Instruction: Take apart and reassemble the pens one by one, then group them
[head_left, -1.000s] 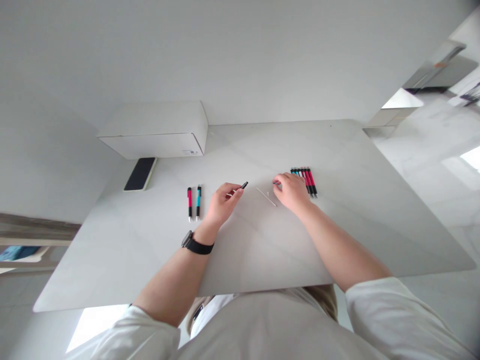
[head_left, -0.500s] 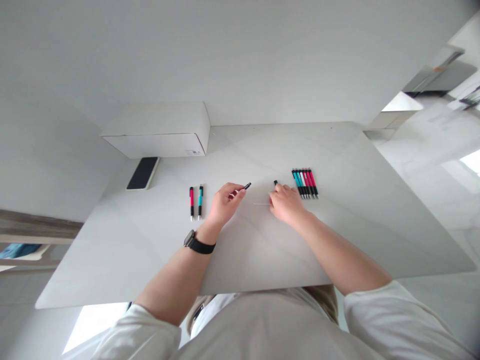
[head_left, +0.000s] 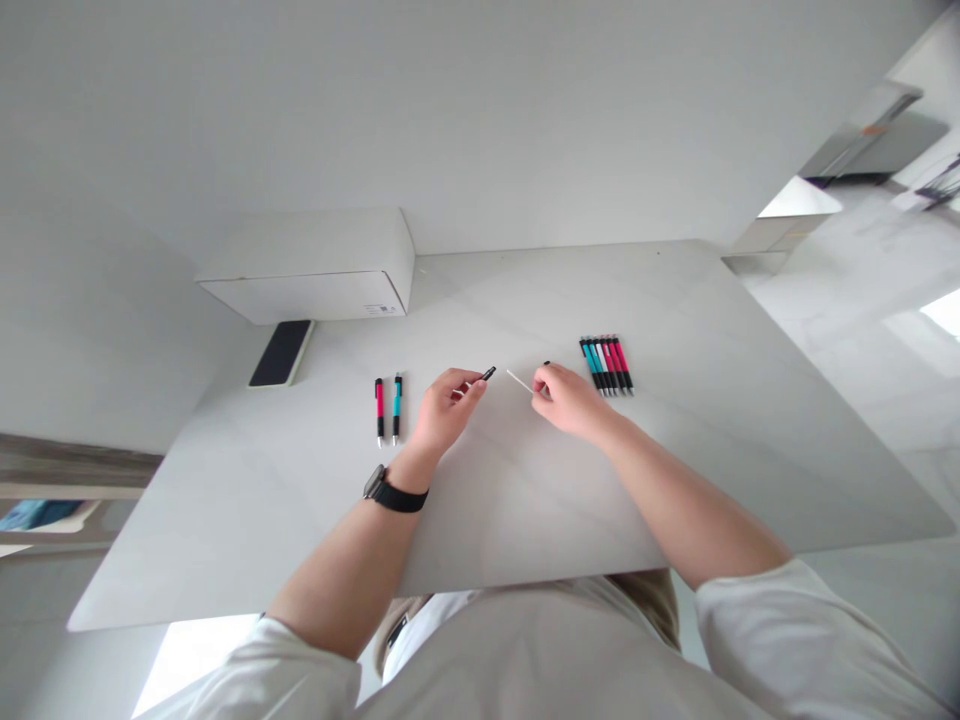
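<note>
My left hand [head_left: 448,408] is closed around a dark pen part [head_left: 489,373], whose black end sticks out past the thumb toward the right. Between the fingertips of my right hand [head_left: 568,402] is a thin white pen refill [head_left: 519,381], tilted, its free end pointing up and left toward that part. A small black end [head_left: 547,363] peeks out behind my right fingers; the rest of it is hidden. Left of my left hand lie a pink pen [head_left: 379,410] and a teal pen [head_left: 397,408], side by side. A row of several pens [head_left: 606,365] in teal, white and pink lies right of my right hand.
A white box [head_left: 307,292] stands against the wall at the back left, with a dark-screened phone [head_left: 282,353] in front of it. The pale table [head_left: 517,510] has its near edge at my body. A shelf [head_left: 71,492] is at the far left.
My right hand has raised the refill from the tabletop and tilted its free end upward. The left hand keeps its grip on the pen part, almost still. The view has shifted slightly.
</note>
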